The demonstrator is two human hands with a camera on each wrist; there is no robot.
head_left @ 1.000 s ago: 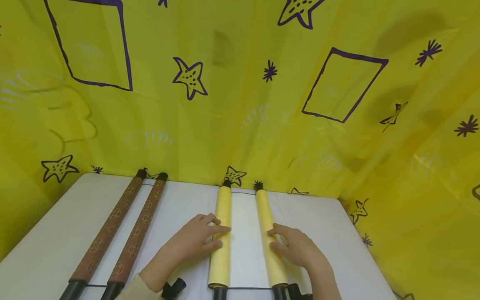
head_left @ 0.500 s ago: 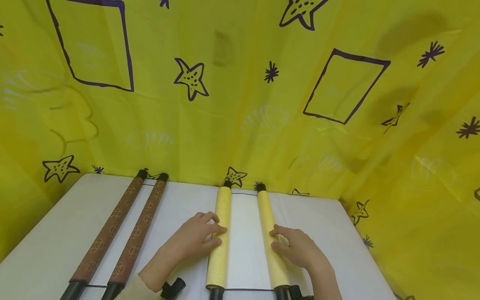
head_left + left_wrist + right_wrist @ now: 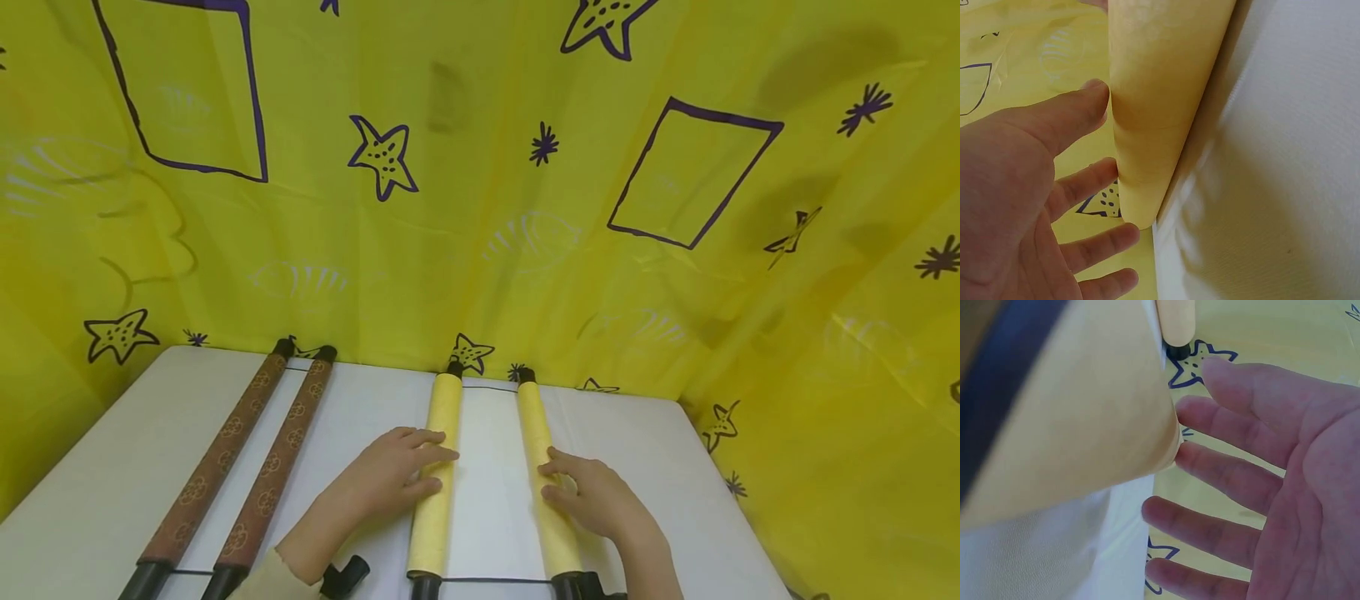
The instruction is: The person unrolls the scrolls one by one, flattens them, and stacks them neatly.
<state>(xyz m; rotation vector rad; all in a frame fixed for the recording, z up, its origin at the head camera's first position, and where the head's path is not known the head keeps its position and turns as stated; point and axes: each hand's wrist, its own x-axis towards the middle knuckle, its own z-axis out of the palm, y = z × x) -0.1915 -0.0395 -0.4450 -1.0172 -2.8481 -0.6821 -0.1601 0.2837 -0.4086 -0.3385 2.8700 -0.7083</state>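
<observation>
Two yellow rolls with black end pieces lie side by side on the white table, a white strip edged by thin dark lines between them. Extended fingers of my left hand [image 3: 390,468] touch the top of the left yellow roll [image 3: 429,533]. On the right yellow roll [image 3: 560,537], the fingertips of my right hand [image 3: 596,496] rest along its outer side. The left wrist view has straight, spread fingers against the yellow roll [image 3: 1154,119]. In the right wrist view, the fingers reach the edge of the yellow roll [image 3: 1079,419], thumb apart from it.
Two brown patterned rolls [image 3: 268,479] with black ends lie to the left on the white table [image 3: 675,450]. Black fittings [image 3: 348,575] show by the near edge. A yellow curtain [image 3: 465,200] with drawn stars hangs behind and on both sides.
The two yellow rolls have moved slightly apart, the left one leftward and the right one rightward, so the white strip between them is wider. My hands stay nearly in place.
</observation>
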